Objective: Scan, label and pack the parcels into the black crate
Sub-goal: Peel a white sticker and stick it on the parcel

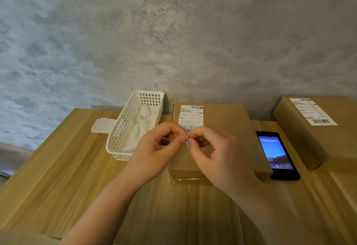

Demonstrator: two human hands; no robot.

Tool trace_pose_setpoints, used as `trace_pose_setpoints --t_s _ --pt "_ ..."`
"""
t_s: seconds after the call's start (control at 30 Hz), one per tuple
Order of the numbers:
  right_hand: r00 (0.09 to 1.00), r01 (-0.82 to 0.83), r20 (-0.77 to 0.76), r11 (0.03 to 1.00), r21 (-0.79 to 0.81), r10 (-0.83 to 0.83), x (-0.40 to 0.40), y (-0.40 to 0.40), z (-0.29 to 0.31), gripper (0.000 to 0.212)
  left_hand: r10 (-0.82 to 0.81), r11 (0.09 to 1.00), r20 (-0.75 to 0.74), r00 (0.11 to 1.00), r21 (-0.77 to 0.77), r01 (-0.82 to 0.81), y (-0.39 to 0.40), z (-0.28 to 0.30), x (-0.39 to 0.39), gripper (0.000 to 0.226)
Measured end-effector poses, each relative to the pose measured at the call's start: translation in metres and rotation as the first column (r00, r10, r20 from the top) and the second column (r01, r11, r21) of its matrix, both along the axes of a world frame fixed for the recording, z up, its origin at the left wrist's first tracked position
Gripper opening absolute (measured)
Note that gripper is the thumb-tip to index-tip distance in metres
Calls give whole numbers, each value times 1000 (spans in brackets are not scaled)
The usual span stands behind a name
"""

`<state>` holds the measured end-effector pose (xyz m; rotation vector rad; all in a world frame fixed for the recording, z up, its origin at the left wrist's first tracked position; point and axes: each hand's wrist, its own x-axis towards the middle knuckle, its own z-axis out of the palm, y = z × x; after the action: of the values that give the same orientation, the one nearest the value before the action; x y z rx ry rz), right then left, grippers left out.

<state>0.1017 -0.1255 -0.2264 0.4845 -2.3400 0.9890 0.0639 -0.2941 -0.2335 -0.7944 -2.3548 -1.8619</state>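
Observation:
A brown cardboard parcel [222, 121] with a white shipping label [190, 116] lies in the middle of the wooden table [58, 167]. Above its near half, my left hand [156, 148] and my right hand [216, 154] meet fingertip to fingertip. Both pinch a small white sticker [187, 137] between thumb and forefinger. A second labelled parcel [313, 129] rests at the far right. The black crate is out of sight.
A white plastic basket [133, 123] holding white bags stands left of the middle parcel. A stack of white slips [102, 126] lies behind it to the left. A black handheld scanner [276, 154] with a lit screen lies between the two parcels. A grey wall rises behind the table.

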Motion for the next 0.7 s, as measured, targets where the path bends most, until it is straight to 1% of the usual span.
trace_pose_setpoints --t_s 0.1,0.23,0.4,0.47,0.57,0.7 --pt "1000 -2 -4 1000 12 2 2 1 1 7 41 996 -93 995 -72 -47 0 0 2 5" --pt "1000 9 -1 1000 -1 -9 3 2 2 6 62 986 -220 973 -140 -95 1 2 4 6" --pt "1000 20 24 1000 -23 -20 3 1 0 1 70 965 -332 941 -215 -148 3 5 7 8" --pt "999 33 32 999 -26 -32 3 0 -1 1 68 960 -350 934 -232 -156 4 5 8 7" --pt "998 23 62 999 -32 -21 2 0 -1 3 75 964 -331 941 -219 -153 4 4 8 9" --pt "988 8 155 990 -142 14 -1 0 -2 6 83 975 -274 958 -179 -135 3 0 7 12"
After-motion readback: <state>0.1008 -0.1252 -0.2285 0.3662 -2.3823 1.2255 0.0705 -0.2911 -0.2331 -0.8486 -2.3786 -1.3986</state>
